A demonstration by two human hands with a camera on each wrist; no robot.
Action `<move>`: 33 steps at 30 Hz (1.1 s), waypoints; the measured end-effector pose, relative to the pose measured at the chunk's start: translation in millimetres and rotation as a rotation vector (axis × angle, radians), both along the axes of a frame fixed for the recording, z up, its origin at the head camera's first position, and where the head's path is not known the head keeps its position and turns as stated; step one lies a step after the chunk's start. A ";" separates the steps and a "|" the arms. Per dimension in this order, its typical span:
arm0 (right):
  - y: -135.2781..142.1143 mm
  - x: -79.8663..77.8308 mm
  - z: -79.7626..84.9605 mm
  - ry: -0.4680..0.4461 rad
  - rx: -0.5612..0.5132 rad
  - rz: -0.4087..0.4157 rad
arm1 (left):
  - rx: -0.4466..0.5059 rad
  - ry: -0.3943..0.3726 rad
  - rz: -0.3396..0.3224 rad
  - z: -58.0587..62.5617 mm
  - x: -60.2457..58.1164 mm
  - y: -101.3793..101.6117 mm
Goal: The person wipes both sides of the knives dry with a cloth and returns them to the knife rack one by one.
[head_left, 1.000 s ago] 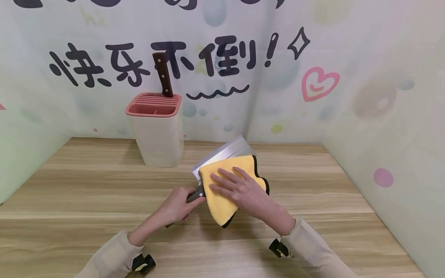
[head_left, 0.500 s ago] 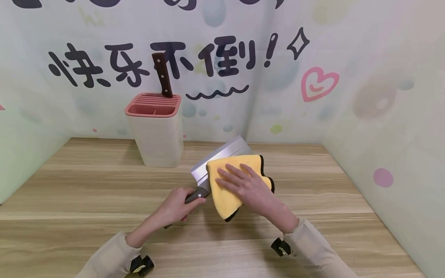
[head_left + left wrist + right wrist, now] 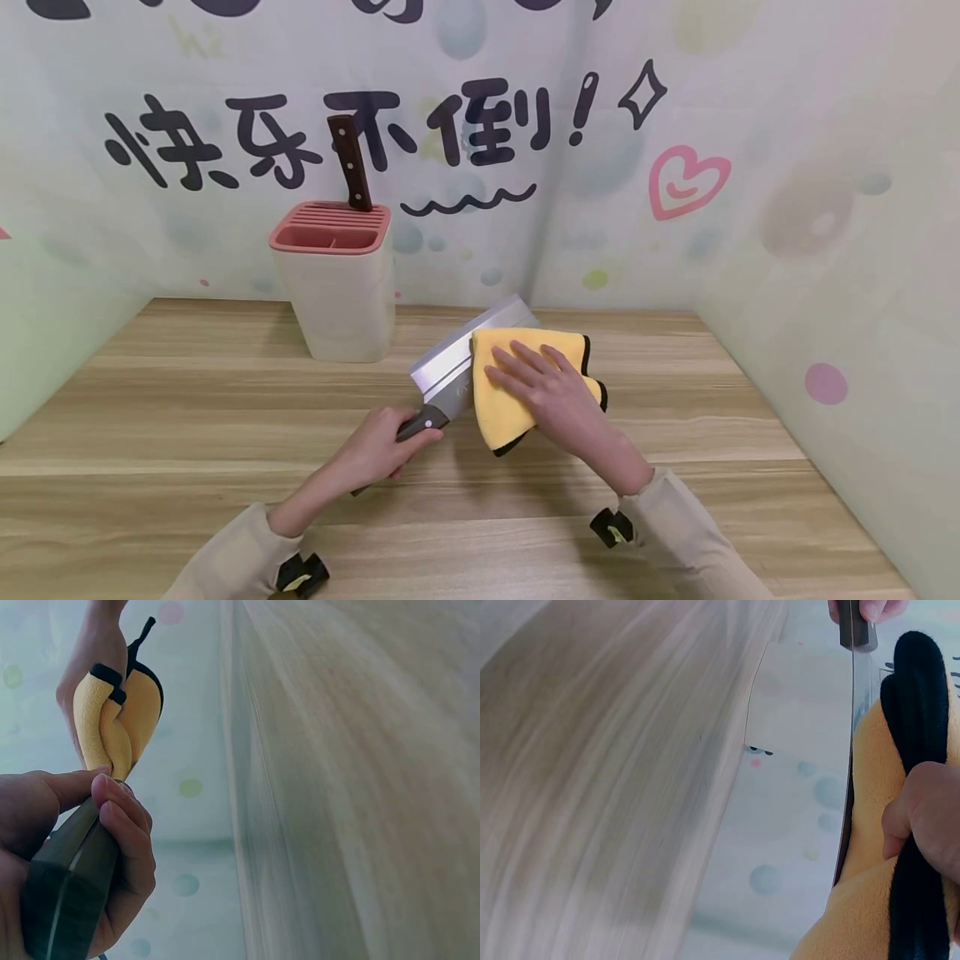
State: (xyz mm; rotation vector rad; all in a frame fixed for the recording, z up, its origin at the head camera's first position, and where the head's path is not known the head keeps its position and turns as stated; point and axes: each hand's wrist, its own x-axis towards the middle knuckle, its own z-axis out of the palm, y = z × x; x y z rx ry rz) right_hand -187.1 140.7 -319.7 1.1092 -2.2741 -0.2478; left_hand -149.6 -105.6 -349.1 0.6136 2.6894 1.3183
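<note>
In the head view a cleaver [image 3: 457,358] with a broad metal blade and dark grey handle is held tilted above the table, its blade pointing up and right. My left hand [image 3: 378,446] grips its handle [image 3: 71,877]. My right hand [image 3: 558,396] holds a folded yellow cloth [image 3: 498,417] with black edging against the blade, fingers spread over it. In the right wrist view the thumb [image 3: 930,817] presses into the cloth's fold and the blade shows nearly edge-on. The cloth hides the blade's lower right part.
A white knife block [image 3: 341,300] with a pink slotted top stands at the back left of the wooden table [image 3: 187,417]. A brown-handled knife [image 3: 349,162] stands in it. Printed fabric walls [image 3: 615,217] border the back and sides.
My right hand and the cloth have slid right and slightly up along the blade, uncovering more metal near the handle. The left hand and cleaver have barely shifted.
</note>
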 end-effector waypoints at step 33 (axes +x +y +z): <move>22.3 -12.1 -5.6 -0.102 -0.174 -0.144 | -0.005 0.002 -0.007 -2.2 2.0 -6.1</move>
